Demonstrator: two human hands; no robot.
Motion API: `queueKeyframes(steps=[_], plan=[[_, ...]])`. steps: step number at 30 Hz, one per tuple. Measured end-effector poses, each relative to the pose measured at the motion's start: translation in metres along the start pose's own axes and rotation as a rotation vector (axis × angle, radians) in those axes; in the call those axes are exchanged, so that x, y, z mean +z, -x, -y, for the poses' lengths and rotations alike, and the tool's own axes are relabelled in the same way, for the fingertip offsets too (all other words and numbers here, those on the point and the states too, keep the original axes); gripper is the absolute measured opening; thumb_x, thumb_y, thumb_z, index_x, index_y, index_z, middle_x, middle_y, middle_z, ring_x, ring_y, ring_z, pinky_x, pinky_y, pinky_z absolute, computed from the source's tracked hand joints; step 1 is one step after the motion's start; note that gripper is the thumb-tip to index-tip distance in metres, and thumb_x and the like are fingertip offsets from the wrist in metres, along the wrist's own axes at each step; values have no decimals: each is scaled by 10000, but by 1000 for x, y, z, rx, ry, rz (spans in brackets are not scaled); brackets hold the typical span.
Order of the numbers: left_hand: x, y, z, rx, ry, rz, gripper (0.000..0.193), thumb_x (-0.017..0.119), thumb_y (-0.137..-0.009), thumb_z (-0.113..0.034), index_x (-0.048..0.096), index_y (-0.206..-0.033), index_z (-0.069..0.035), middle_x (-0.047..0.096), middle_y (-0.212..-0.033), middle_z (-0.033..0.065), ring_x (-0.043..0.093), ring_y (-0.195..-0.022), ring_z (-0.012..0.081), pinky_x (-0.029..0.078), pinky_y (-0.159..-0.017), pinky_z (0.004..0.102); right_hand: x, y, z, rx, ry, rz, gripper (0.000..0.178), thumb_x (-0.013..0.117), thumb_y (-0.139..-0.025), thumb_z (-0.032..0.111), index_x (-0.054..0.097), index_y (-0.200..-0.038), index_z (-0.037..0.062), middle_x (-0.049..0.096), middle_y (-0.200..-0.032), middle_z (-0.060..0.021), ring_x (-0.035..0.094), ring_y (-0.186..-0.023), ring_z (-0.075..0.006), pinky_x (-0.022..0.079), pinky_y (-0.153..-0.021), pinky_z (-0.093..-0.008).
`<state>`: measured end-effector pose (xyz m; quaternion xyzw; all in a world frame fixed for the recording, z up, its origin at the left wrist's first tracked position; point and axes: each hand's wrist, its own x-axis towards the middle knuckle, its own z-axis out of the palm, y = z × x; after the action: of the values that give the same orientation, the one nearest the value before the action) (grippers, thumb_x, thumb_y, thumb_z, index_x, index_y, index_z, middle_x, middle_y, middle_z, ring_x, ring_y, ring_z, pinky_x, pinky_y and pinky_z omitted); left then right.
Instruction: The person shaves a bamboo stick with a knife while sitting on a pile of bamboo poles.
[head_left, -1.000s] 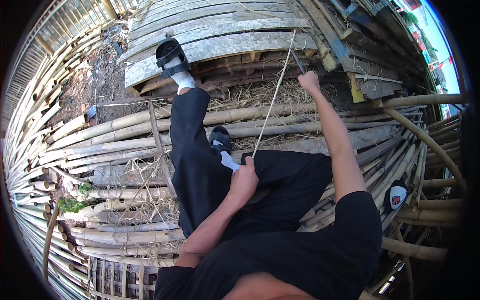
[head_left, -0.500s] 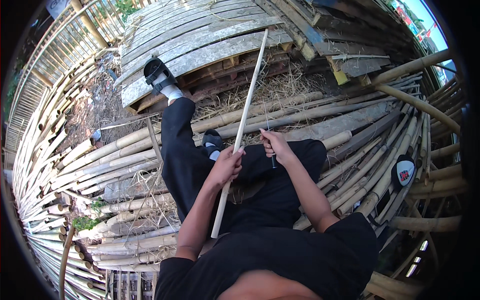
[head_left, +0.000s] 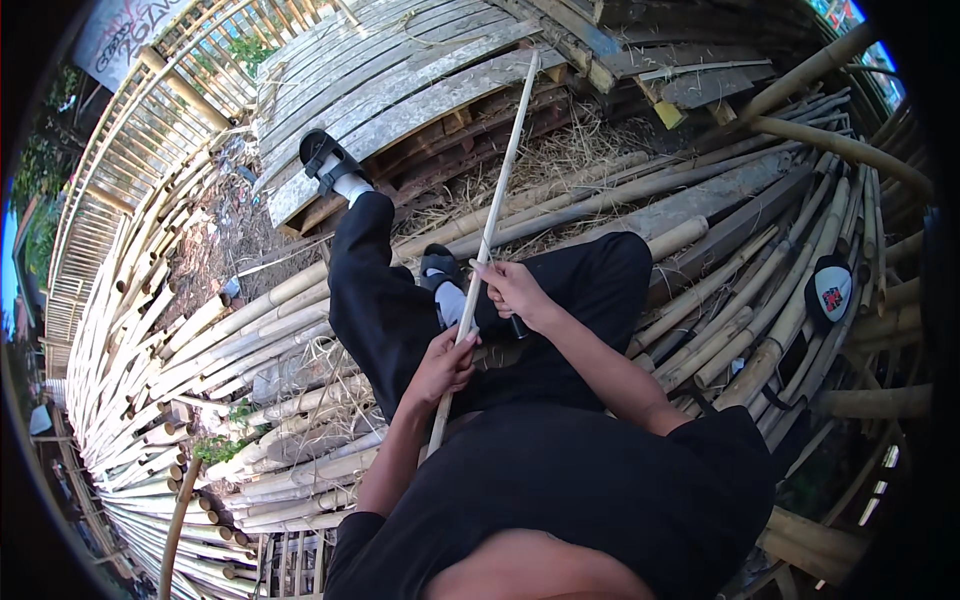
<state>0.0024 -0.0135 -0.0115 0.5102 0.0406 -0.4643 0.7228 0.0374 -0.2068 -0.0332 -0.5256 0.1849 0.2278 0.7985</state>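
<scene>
The left hand [head_left: 443, 370] is curled around a pale strip [head_left: 502, 177], thumb laid along it, its forearm [head_left: 393, 455] slanting up from the lower edge; the right hand [head_left: 515, 293] sits farther up the strip, elbow bent out to the side, fingers wrapped around a dark handle [head_left: 519, 327] whose end pokes out below the fist, thumb tip meeting the strip; whatever the handle carries is hard to make out; the strip runs from just before the black shirt [head_left: 600, 490], between the dark trousers' [head_left: 362, 310] legs, to a far end over the slatted wooden pallet [head_left: 390, 85]; a pale board [head_left: 120, 45] at upper left bears pink and dark lettering, and a dark cap [head_left: 830, 290] at right has a white panel with a small red emblem; bamboo poles [head_left: 290, 300] lie all around; one black sandal [head_left: 328, 162] rests against the pallet's edge, and dry straw [head_left: 565, 150] litters the ground beside it.
</scene>
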Motion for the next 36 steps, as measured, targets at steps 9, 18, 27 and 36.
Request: queueKeyframes(steps=[9, 18, 27, 36], plan=[[-13, 10, 20, -50, -18, -14, 198, 494, -979, -274, 480, -964, -78, 278, -542, -64, 232, -393, 34, 186, -363, 208, 14, 0, -19, -28, 65, -33, 248, 593, -923, 275, 536, -803, 65, 358, -546, 74, 300, -399, -18, 218, -354, -225], [-38, 6, 34, 74, -20, 10, 159, 524, -969, -199, 545, -991, -43, 372, -566, -84, 292, -446, 2, 219, -407, 187, 15, -9, -37, 58, 71, 22, 255, 591, -927, 291, 505, -814, 79, 351, -560, 81, 290, -412, -16, 213, -372, -214], [-36, -4, 25, -25, -6, 41, 179, 515, -969, -233, 517, -962, -55, 316, -563, -72, 252, -438, 26, 220, -406, 204, 10, -15, -54, 10, 41, 20, 231, 594, -924, 271, 534, -873, 54, 407, -585, 51, 338, -414, -31, 263, -367, -218], [-29, -34, -7, -116, -121, 81, 202, 484, -980, -297, 488, -974, -95, 283, -544, -63, 249, -380, 45, 215, -349, 219, -10, -20, -21, -36, 18, -47, 244, 599, -919, 283, 515, -813, 80, 389, -578, 66, 332, -419, -24, 246, -372, -217]])
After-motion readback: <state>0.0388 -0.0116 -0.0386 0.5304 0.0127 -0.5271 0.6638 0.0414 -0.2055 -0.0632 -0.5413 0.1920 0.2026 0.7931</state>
